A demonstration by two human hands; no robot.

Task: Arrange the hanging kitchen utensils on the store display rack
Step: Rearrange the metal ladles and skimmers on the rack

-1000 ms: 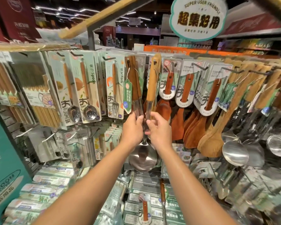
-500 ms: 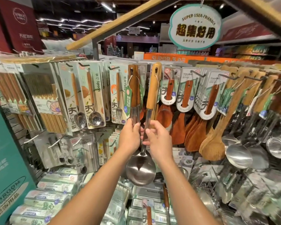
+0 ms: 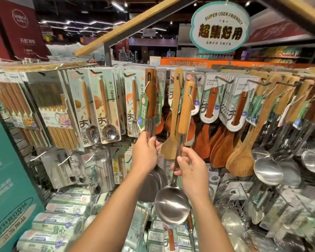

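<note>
A steel ladle (image 3: 172,206) with a light wooden handle (image 3: 185,108) is tilted in front of the rack, its handle slot off any hook. My right hand (image 3: 191,168) grips its metal shaft. My left hand (image 3: 145,153) holds the metal shafts of a bunch of dark-handled steel turners (image 3: 150,99) that hang from a hook, a green tag on them. A pale wooden spatula (image 3: 173,124) hangs between the two.
Packaged spoons (image 3: 102,110) and chopsticks (image 3: 53,110) hang to the left. Wooden spatulas (image 3: 240,157) and steel ladles (image 3: 267,170) crowd the hooks to the right. Packaged goods (image 3: 62,224) are stacked below. A teal panel (image 3: 7,179) stands at far left.
My right hand has pulled the ladle off its hook and swung it down and to the right. My left hand stays on the hanging turners. The two hands have moved apart.
</note>
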